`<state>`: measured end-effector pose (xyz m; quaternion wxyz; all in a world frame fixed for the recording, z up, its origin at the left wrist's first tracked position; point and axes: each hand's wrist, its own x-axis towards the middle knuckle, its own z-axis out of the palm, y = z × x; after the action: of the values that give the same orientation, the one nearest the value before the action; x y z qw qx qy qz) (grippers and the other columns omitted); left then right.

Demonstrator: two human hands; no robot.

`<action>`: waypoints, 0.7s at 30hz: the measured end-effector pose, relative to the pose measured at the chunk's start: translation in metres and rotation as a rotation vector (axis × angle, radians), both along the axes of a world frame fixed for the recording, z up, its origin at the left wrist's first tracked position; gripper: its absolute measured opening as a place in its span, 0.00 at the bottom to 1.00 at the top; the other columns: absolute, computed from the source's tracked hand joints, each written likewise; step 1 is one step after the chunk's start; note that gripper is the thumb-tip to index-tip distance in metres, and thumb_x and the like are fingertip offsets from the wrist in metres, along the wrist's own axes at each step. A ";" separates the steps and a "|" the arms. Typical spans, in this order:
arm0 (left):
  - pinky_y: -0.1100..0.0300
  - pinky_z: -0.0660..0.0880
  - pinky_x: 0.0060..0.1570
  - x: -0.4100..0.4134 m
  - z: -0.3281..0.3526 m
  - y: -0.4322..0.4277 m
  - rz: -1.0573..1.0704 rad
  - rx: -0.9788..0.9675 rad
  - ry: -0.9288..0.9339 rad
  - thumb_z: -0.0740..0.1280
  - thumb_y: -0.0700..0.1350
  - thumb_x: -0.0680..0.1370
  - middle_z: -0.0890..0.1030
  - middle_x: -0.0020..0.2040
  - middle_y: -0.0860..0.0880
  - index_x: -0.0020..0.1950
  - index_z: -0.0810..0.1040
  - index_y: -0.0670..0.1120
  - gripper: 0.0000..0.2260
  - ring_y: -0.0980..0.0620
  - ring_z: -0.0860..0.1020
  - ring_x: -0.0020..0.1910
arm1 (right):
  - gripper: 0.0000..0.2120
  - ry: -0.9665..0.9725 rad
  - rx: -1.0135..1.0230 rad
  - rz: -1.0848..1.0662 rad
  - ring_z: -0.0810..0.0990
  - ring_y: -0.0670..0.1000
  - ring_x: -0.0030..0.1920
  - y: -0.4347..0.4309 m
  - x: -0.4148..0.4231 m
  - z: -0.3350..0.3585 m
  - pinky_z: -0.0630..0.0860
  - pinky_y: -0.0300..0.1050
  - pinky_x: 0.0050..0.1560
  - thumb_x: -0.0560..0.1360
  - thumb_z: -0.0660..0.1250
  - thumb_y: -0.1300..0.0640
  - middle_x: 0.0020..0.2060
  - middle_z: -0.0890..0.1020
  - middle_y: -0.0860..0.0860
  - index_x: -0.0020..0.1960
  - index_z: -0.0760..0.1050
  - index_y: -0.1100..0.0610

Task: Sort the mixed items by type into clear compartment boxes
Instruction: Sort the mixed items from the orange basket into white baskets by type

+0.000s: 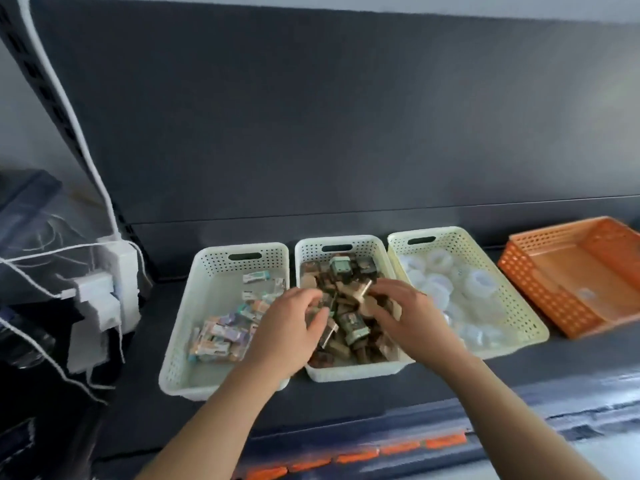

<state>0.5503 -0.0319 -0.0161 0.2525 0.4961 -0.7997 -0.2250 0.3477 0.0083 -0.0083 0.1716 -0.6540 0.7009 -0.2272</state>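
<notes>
1. Sorting at the middle basket [349, 372], head view: both hands work in its heap of brown, tan and green mixed items [351, 327].
2. Left hand [294, 320]: over the basket's left half, with fingers curled down into the heap. Whether it has hold of anything cannot be told through the blur.
3. Right hand [401, 306]: over the basket's right half, with thumb and fingers curled round a tan block [363, 294] at the heap's centre, between the two hands.
4. Neighbours: left basket [207, 268], just beside the middle basket, holds small wrapped packets [218, 336]. Right basket [512, 299], just beside it on the other side, holds clear round pieces [478, 282]. Orange tray [540, 289] lies beyond that.
5. Handling note, as a judgement: take one piece at a time and pinch it by its flat faces. Steady the heap with the free hand, and lift the piece clear of the middle basket's rim before carrying it across.
</notes>
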 end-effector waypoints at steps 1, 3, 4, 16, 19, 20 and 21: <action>0.61 0.75 0.56 -0.011 0.002 0.002 -0.032 -0.003 0.011 0.64 0.49 0.79 0.79 0.56 0.53 0.64 0.76 0.48 0.14 0.57 0.76 0.51 | 0.14 0.001 0.000 -0.044 0.76 0.46 0.60 0.010 -0.013 0.002 0.71 0.38 0.58 0.77 0.65 0.53 0.63 0.76 0.43 0.63 0.77 0.50; 0.61 0.76 0.52 -0.034 0.003 0.005 -0.087 0.001 0.013 0.64 0.50 0.79 0.79 0.54 0.53 0.64 0.76 0.49 0.14 0.58 0.77 0.49 | 0.17 0.023 0.009 -0.138 0.75 0.47 0.62 0.028 -0.038 0.004 0.70 0.41 0.60 0.77 0.66 0.52 0.66 0.74 0.44 0.65 0.75 0.50; 0.61 0.76 0.52 -0.046 0.004 0.006 -0.113 0.004 0.012 0.64 0.50 0.79 0.79 0.54 0.53 0.64 0.76 0.49 0.14 0.58 0.77 0.49 | 0.18 0.034 0.016 -0.179 0.75 0.48 0.63 0.035 -0.051 0.005 0.70 0.41 0.60 0.77 0.66 0.52 0.67 0.74 0.45 0.66 0.74 0.51; 0.50 0.78 0.45 -0.187 -0.015 0.003 -0.075 -0.010 -0.397 0.59 0.52 0.78 0.76 0.45 0.50 0.47 0.74 0.47 0.10 0.48 0.76 0.47 | 0.24 0.121 0.136 -0.354 0.73 0.53 0.66 0.062 -0.203 -0.008 0.70 0.47 0.62 0.78 0.63 0.51 0.68 0.73 0.52 0.72 0.66 0.56; 0.51 0.78 0.45 -0.201 -0.022 0.000 0.045 -0.013 -0.484 0.61 0.51 0.78 0.78 0.45 0.49 0.46 0.72 0.47 0.07 0.47 0.76 0.47 | 0.27 0.069 0.222 -0.333 0.73 0.54 0.66 0.051 -0.226 -0.023 0.72 0.49 0.62 0.78 0.63 0.50 0.68 0.73 0.53 0.74 0.62 0.58; 0.52 0.78 0.43 -0.206 -0.023 -0.001 0.088 -0.005 -0.511 0.62 0.50 0.78 0.79 0.45 0.48 0.47 0.72 0.47 0.06 0.46 0.77 0.47 | 0.26 0.030 0.255 -0.329 0.75 0.54 0.64 0.047 -0.231 -0.028 0.74 0.49 0.59 0.78 0.63 0.50 0.66 0.76 0.54 0.73 0.63 0.57; 0.53 0.77 0.42 -0.211 -0.023 -0.001 0.122 0.007 -0.542 0.62 0.49 0.78 0.80 0.45 0.48 0.47 0.71 0.47 0.06 0.46 0.77 0.47 | 0.23 -0.018 0.274 -0.324 0.78 0.55 0.59 0.043 -0.235 -0.034 0.75 0.48 0.54 0.77 0.63 0.51 0.60 0.79 0.53 0.70 0.67 0.57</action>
<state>0.3397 -0.0330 -0.0388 0.0407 0.5863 -0.8059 -0.0715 0.1128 0.0512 -0.0423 0.2263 -0.5014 0.8196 -0.1602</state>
